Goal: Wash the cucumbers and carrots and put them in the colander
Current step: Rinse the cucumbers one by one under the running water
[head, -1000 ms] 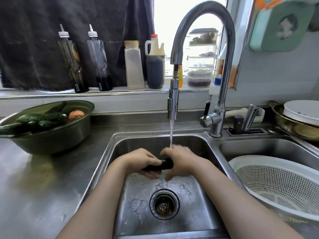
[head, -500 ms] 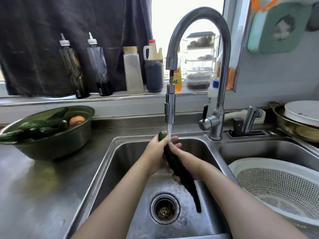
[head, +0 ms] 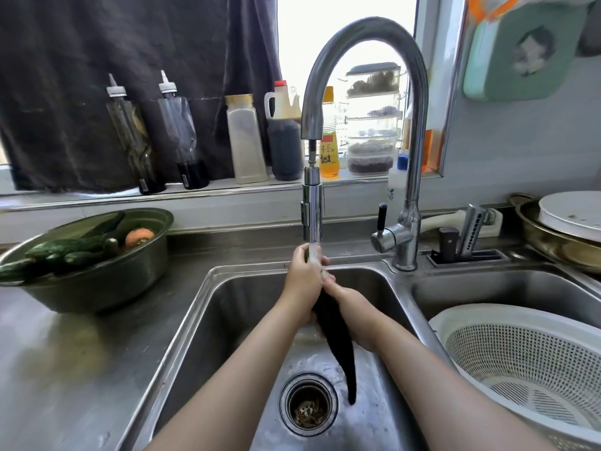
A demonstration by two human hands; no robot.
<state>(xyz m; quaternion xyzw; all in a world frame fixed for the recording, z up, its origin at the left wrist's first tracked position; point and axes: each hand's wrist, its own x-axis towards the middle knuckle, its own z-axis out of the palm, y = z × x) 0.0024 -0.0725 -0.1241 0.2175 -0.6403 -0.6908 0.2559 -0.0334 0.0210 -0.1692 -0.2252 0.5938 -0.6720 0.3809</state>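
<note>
- Steel kitchen bench (head: pixel 81 369) below a window (head: pixel 344 34), with a double sink (head: pixel 208 320) set into it and the faucet (head: pixel 414 125) running.
- Dark cucumber (head: pixel 338 340) held straight under the faucet spout, over the left basin. Its lower tip hangs beside the drain (head: pixel 308 404).
- Left hand (head: pixel 300 281): fingers clamped round the cucumber's top end, in the stream.
- Right hand (head: pixel 353 307): fingers wrapped round the cucumber lower down, touching the left hand.
- White colander (head: pixel 520 353) sits right of the faucet, in the other basin.
- Green bowl (head: pixel 97 294) left of the faucet, on the bench, holds more cucumbers (head: pixel 65 250) and a carrot (head: pixel 139 237).
</note>
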